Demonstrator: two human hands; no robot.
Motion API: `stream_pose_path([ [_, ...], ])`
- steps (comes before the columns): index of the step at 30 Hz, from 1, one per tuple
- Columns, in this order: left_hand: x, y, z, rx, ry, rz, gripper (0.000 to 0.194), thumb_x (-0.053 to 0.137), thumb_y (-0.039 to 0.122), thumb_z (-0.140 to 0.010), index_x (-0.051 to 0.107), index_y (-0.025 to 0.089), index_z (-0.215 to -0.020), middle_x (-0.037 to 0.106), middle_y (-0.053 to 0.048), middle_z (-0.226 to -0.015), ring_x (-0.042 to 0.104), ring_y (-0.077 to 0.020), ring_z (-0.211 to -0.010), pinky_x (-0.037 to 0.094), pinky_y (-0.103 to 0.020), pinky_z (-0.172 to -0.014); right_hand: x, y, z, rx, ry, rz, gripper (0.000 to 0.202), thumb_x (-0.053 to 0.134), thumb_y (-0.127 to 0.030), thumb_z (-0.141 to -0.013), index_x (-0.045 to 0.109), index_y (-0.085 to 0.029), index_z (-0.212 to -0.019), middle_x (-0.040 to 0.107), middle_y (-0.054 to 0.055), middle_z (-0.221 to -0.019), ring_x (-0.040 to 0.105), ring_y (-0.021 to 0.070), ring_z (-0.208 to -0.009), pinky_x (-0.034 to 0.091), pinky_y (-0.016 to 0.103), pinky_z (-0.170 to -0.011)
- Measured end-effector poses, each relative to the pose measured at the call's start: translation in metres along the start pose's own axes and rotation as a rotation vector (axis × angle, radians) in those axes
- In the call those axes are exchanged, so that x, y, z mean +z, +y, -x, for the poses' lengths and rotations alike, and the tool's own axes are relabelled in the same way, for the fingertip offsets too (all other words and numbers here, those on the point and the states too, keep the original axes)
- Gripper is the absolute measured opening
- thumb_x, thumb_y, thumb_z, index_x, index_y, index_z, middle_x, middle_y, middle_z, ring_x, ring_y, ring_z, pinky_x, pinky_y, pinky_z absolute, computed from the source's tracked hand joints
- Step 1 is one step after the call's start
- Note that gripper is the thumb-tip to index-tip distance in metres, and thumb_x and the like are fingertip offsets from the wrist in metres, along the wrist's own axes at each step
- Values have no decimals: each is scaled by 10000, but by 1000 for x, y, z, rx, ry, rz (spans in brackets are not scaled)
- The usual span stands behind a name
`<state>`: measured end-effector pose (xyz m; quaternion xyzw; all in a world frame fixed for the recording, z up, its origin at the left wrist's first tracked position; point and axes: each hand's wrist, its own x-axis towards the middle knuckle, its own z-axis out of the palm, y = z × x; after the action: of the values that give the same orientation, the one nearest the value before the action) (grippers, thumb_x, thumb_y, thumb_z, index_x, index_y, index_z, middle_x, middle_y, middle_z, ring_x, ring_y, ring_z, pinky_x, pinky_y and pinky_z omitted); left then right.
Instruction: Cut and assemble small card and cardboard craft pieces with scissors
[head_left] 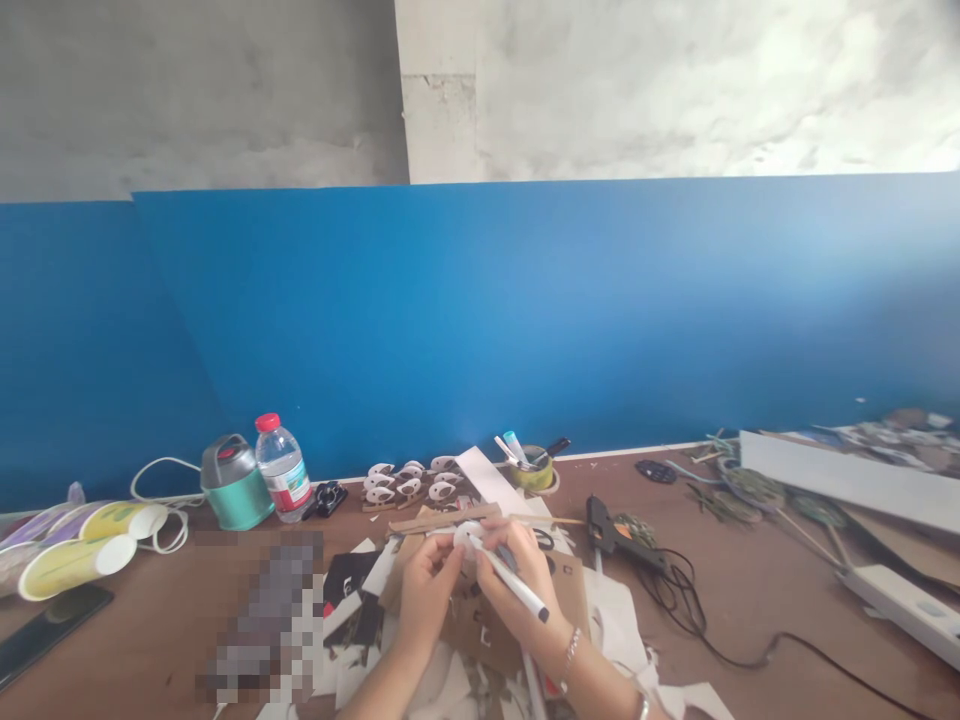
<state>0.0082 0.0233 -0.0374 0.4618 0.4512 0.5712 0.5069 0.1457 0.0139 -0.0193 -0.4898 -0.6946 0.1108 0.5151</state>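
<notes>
My left hand (pixel 426 592) pinches a small white cut-out piece (pixel 468 534) between thumb and fingers. My right hand (pixel 525 570) is closed around a white marker pen (pixel 517 585) with a dark end pointing down toward my wrist. The pen's other end is close to the white piece, but my fingers hide whether it touches. Below both hands lie brown cardboard (pixel 480 630) and loose white paper scraps (pixel 442 690). Just beyond the fingers is a flat brown strip (pixel 442 518). Farther back stand several small white bird-like figures (pixel 380 494) on brown bases.
A glue gun (pixel 611 532) with a trailing black cable lies to the right. A tape roll (pixel 534 470) holding pens stands at the back. Leftward are a water bottle (pixel 285 475), a green-grey device (pixel 236 490), paper cups (pixel 79 565) and a phone (pixel 52 630). A blue panel (pixel 480 320) rises behind.
</notes>
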Motion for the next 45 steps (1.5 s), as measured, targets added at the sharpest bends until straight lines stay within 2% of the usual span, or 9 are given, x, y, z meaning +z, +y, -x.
stream_pose_path([
  [6,-2,-3,-1,15,1,-43,352,711,481,-701,705,158,-841,732,-91,-806,647,-224,-715,479,-281,-644,2,4,1,-7,2,19,84,529,-146,-755,503,-217,-719,651,45,-924,589,213,-919,450,349,-824],
  [13,-4,-6,-3,46,-24,-97,356,669,495,-740,700,165,-870,727,-69,-788,646,-218,-711,487,-287,-658,1,2,-1,-63,54,2,100,540,-142,-747,500,-232,-728,659,39,-901,604,209,-872,474,320,-762],
  [20,-4,-7,-2,47,-21,-88,385,683,512,-720,705,160,-873,736,-80,-812,659,-230,-736,501,-287,-657,2,3,-1,-58,61,9,116,549,-131,-738,500,-236,-723,658,33,-892,606,210,-876,475,324,-771],
  [37,-2,-3,0,29,-9,-79,330,672,473,-741,697,166,-860,746,-85,-863,672,-230,-761,505,-285,-670,-1,-1,-1,-34,62,-21,118,528,-131,-721,482,-239,-710,670,35,-897,607,210,-877,478,314,-752],
  [45,-1,2,3,16,2,-70,334,677,472,-735,695,162,-857,736,-77,-790,667,-228,-730,504,-281,-641,-1,0,-1,-37,53,-19,116,523,-135,-721,472,-239,-714,664,41,-908,600,216,-896,478,324,-765],
])
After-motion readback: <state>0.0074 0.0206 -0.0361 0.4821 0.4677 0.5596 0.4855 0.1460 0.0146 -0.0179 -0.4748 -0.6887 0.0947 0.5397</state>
